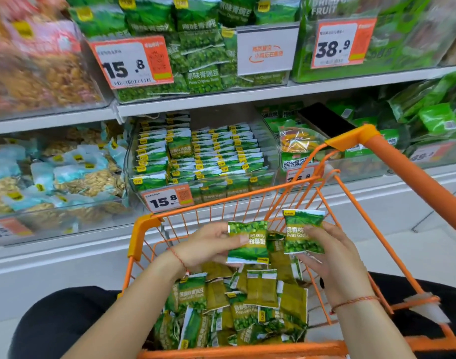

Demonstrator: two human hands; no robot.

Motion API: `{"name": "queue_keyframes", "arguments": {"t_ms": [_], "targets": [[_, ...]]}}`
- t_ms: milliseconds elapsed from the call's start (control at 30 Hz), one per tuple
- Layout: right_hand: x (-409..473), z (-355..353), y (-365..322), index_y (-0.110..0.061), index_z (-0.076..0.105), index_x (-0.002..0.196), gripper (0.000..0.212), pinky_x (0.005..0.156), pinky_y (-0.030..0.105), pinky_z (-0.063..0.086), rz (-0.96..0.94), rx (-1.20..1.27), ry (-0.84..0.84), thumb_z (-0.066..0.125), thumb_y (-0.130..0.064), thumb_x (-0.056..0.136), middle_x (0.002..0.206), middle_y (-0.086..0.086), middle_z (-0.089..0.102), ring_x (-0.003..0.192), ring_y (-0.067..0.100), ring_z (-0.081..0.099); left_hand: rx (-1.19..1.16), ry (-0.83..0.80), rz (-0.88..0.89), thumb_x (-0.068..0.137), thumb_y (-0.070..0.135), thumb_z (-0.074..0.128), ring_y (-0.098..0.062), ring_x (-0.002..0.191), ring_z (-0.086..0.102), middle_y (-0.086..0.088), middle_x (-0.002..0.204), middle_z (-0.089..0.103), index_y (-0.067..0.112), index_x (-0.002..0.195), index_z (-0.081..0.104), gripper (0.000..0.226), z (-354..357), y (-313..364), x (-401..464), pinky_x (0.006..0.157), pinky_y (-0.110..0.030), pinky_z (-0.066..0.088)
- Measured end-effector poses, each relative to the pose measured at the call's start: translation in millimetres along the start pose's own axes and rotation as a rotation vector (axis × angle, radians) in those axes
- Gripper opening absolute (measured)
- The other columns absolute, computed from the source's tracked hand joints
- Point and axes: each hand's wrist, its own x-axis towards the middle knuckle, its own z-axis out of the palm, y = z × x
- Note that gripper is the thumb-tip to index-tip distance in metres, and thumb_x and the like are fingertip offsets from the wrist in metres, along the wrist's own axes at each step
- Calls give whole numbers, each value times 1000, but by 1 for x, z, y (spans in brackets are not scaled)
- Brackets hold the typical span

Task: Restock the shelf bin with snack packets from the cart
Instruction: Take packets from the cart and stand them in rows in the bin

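1. Loose green snack packets [237, 314] piled in the orange cart [403, 182].
2. Left hand [211, 244] pinches one packet [247, 242], upside down.
3. Right hand [333, 255] grips another packet [303, 231], upright.
4. Shelf bin [203, 161] just behind the cart, rows of packets inside.

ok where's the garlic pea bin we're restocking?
In the head view, the garlic pea bin sits centre frame on the lower shelf, just beyond the cart front rim, behind the 15.8 price tag, between the blue-packet nut bin and the mixed-crisps bin.
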Motion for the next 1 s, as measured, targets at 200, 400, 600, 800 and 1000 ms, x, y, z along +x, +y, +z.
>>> {"name": "queue_keyframes", "arguments": {"t_ms": [200,400,600,800,1000], "targets": [[-10,43,9,-8,41,137,51,67,31,51,103,77,-49,60,-9,90,148,0,32,136,30,30,-361,143,63,68,23,72,-5,91,59,-4,108,52,-1,117,41,63,2,-1,-7,52,-22,54],[-9,42,15,-8,38,138,52,77,37,50,256,217,-135,58,-8,90,152,4,27,136,39,29,-223,250,106,74,9,75,-13,63,50,-7,78,62,11,78,58,17,-7,-3,-11,51,-20,37],[-12,35,18,-13,51,116,22,84,40,50,459,329,-250,50,-10,94,106,17,59,98,33,57,-300,254,143,84,-1,63,-8,69,63,1,87,71,7,106,58,24,-15,4,-20,59,-19,47],[-17,38,16,-14,52,89,10,98,45,41,486,268,-233,46,-16,97,90,10,51,96,31,49,-198,120,176,87,-3,59,-16,80,67,14,91,68,24,97,51,30,-18,20,-33,75,-30,59],[-14,40,16,-17,57,108,19,95,44,45,398,185,-300,47,-29,97,106,-12,54,106,28,55,146,69,170,81,-3,68,-10,70,67,-4,82,71,3,102,51,28,-27,35,-32,64,-19,52]]}}
